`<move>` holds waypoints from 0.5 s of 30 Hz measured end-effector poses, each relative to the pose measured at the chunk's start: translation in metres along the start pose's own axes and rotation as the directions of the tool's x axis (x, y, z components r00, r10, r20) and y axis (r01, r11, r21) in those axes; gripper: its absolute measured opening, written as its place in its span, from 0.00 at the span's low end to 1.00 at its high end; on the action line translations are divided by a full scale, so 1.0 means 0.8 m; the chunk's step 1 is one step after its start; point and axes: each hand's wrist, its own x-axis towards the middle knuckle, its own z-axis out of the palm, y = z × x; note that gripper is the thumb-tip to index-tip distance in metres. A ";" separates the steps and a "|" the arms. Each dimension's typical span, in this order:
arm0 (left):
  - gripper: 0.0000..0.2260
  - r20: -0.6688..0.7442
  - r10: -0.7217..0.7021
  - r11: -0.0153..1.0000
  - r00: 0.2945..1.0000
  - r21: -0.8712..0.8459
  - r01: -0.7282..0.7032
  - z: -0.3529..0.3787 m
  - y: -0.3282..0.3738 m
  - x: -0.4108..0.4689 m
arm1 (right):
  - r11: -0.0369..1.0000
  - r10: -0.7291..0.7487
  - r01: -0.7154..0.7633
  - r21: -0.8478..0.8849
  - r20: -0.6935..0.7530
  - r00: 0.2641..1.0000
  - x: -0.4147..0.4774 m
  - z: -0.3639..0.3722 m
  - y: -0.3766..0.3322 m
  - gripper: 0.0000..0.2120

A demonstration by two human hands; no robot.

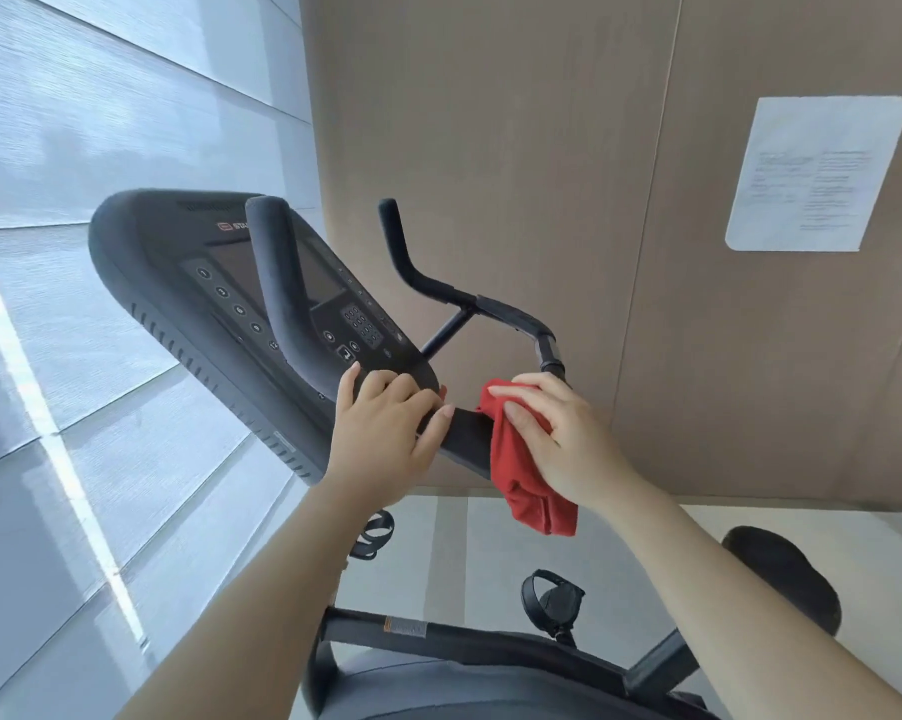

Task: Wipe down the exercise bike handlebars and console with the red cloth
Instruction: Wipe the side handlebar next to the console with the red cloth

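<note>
Right hand (558, 433) bunches red cloth (529, 480) against handlebar (469, 426) below console (261, 298); left hand (386, 433) grips the bar bare. Loose hanging cloth may slip off, missing spots.

The cloth (529, 459) is plain red. The console (220, 283) and handlebars (438, 288) are black, the wall (490, 148) tan, the paper sheet (815, 174) white with grey print.

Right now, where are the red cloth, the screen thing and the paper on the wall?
red cloth (529, 475): head view, hanging middle fold.
console (142, 283): head view, left casing.
paper (817, 174): head view, sheet's centre.
</note>
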 end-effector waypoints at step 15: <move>0.19 -0.019 -0.103 0.993 0.995 0.055 0.104 0.009 0.016 -0.007 | 0.995 -0.095 0.087 0.045 0.229 0.969 0.000 -0.011 0.010 0.17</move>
